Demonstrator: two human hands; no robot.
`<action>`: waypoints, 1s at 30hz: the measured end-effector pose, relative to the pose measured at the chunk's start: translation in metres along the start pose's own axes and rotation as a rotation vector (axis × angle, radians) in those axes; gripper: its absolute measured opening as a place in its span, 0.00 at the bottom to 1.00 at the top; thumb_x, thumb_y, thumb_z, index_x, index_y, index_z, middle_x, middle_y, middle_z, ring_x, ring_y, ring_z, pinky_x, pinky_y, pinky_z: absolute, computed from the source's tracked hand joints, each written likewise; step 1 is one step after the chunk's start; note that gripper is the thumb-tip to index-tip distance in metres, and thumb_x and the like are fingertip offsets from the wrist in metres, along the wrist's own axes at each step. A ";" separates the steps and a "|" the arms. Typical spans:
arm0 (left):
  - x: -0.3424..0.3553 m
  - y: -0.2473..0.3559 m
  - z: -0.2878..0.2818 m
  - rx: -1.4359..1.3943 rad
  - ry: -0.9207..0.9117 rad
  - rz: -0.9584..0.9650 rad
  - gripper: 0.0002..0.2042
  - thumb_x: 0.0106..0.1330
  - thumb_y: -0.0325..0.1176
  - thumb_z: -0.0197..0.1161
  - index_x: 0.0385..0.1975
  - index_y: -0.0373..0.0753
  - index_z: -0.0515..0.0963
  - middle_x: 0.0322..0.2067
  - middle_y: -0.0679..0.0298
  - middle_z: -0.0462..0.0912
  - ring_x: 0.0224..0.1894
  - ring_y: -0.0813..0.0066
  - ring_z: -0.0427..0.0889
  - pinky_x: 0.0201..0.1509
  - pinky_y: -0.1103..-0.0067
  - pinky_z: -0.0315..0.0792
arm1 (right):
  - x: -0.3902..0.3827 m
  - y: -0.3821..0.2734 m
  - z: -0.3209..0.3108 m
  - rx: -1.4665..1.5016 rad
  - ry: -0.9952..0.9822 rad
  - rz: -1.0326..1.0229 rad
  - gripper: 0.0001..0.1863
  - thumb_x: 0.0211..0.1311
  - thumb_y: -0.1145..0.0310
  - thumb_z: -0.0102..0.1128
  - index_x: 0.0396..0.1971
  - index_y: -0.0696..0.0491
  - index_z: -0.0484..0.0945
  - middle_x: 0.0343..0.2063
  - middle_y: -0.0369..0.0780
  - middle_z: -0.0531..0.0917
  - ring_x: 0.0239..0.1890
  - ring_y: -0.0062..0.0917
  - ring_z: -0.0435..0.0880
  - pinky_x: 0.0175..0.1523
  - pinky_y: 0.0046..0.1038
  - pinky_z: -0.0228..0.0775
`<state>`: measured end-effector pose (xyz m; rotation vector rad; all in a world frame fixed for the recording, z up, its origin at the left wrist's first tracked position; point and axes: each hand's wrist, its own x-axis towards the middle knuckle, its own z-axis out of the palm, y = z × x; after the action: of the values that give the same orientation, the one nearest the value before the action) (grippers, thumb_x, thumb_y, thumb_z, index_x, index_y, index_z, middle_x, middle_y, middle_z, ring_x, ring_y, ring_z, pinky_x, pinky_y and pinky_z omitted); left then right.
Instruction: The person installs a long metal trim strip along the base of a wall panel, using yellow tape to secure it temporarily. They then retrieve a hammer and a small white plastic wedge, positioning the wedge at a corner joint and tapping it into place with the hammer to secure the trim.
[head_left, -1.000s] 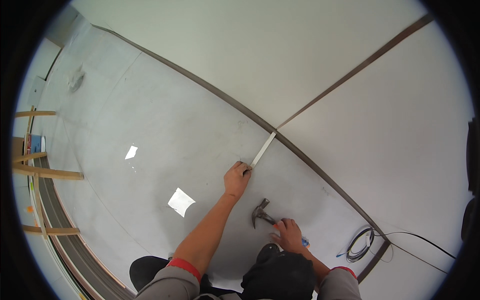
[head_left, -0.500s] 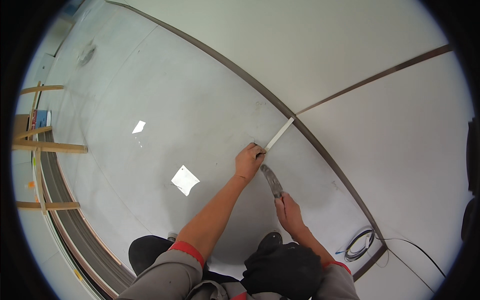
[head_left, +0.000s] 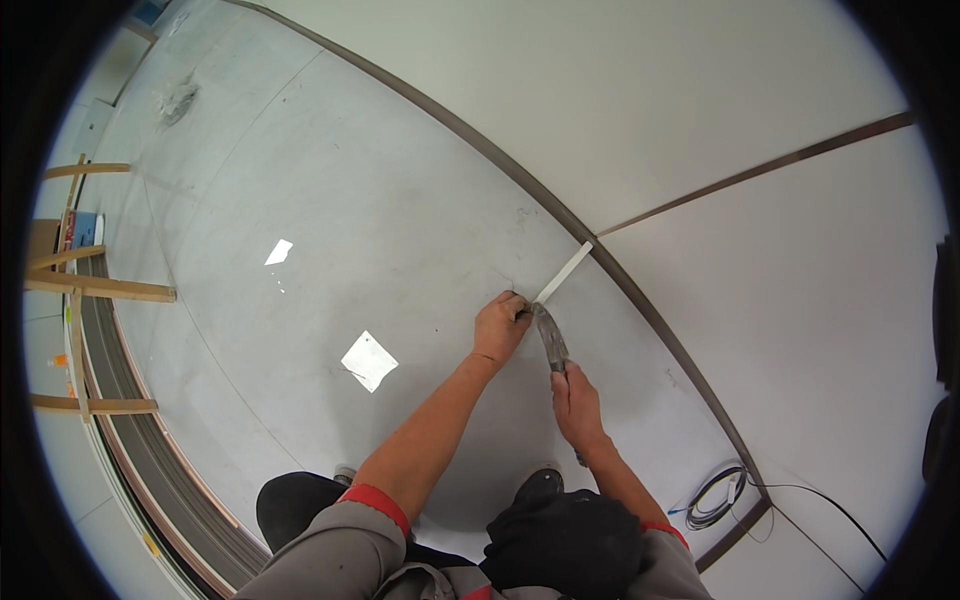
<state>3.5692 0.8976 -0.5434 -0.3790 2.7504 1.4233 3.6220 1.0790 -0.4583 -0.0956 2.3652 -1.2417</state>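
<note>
My left hand (head_left: pixel 502 325) is closed low over the floor around the near end of a narrow white strip (head_left: pixel 566 271). The strip's far end meets the brown skirting at the foot of the wall. In my right hand (head_left: pixel 578 405) is a hammer-like tool (head_left: pixel 551 338) with a worn grey metal upper part, its dark lower end showing below my fist. The tool's rounded tip is right beside my left fingers and the strip's near end; whether it touches the strip I cannot tell.
The brown skirting (head_left: pixel 480 150) runs diagonally along the white wall panels (head_left: pixel 800 260). A coiled black cable (head_left: pixel 717 497) lies at lower right. Wooden bars (head_left: pixel 110 291) and long stacked profiles (head_left: pixel 150 440) are at the left. Crumpled plastic (head_left: pixel 177 100) sits on the grey floor (head_left: pixel 300 180) at upper left.
My right hand has moved up a little, bringing the tool's tip from below my left hand to beside its fingers. The left hand keeps its grip on the strip.
</note>
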 end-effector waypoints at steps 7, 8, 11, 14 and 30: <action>0.000 -0.002 0.001 -0.008 0.013 0.020 0.04 0.54 0.27 0.67 0.29 0.39 0.81 0.32 0.63 0.81 0.35 0.60 0.82 0.39 0.69 0.76 | -0.002 0.002 0.001 -0.040 0.013 -0.025 0.13 0.74 0.62 0.48 0.44 0.58 0.71 0.30 0.53 0.78 0.35 0.54 0.78 0.39 0.47 0.69; 0.001 -0.003 0.002 -0.007 0.015 0.026 0.04 0.54 0.27 0.67 0.29 0.39 0.81 0.32 0.63 0.81 0.35 0.60 0.82 0.39 0.69 0.76 | -0.001 0.003 0.002 -0.049 0.005 -0.020 0.14 0.74 0.62 0.48 0.44 0.58 0.71 0.31 0.53 0.78 0.35 0.54 0.78 0.39 0.47 0.69; -0.001 -0.005 0.003 0.012 0.024 0.039 0.04 0.53 0.27 0.67 0.29 0.39 0.81 0.32 0.62 0.81 0.34 0.60 0.82 0.39 0.69 0.76 | -0.001 0.005 0.002 -0.071 -0.018 -0.019 0.14 0.74 0.61 0.48 0.45 0.58 0.71 0.31 0.53 0.78 0.36 0.55 0.78 0.40 0.48 0.69; 0.001 0.001 0.002 0.005 0.015 0.030 0.04 0.53 0.27 0.67 0.29 0.40 0.81 0.31 0.62 0.81 0.34 0.59 0.82 0.39 0.69 0.76 | -0.003 0.004 -0.001 -0.071 -0.009 -0.047 0.14 0.74 0.61 0.48 0.45 0.58 0.71 0.31 0.53 0.77 0.36 0.55 0.78 0.40 0.48 0.69; -0.002 0.001 0.001 0.011 -0.009 0.035 0.04 0.54 0.27 0.67 0.30 0.40 0.82 0.32 0.62 0.81 0.34 0.59 0.82 0.39 0.68 0.77 | -0.010 0.010 0.002 -0.022 0.024 -0.056 0.13 0.74 0.61 0.48 0.44 0.58 0.71 0.30 0.53 0.76 0.35 0.53 0.77 0.40 0.45 0.69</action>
<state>3.5708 0.8996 -0.5431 -0.3255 2.7698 1.4138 3.6334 1.0861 -0.4639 -0.1563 2.4120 -1.2498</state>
